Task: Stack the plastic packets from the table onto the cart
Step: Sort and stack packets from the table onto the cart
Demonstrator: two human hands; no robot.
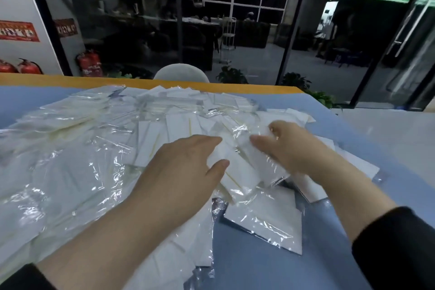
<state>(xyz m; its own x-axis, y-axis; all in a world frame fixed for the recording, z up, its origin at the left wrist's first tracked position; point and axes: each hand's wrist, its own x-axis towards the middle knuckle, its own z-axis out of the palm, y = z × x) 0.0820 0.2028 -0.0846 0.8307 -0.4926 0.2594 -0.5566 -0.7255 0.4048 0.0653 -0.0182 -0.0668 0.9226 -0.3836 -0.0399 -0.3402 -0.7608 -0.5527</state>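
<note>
A wide heap of clear plastic packets with white inserts covers the blue table. My left hand lies flat on the heap's middle, fingers straight, thumb against the near edge of a small bundle of packets. My right hand grips that bundle from its right side, fingers curled round the crinkled plastic. One single packet lies flat below the bundle, close to me. No cart is in view.
The table's orange far edge runs across the view, with a grey chair back behind it. A white surface adjoins the table on the right. Glass walls, plants and red fire extinguishers stand beyond.
</note>
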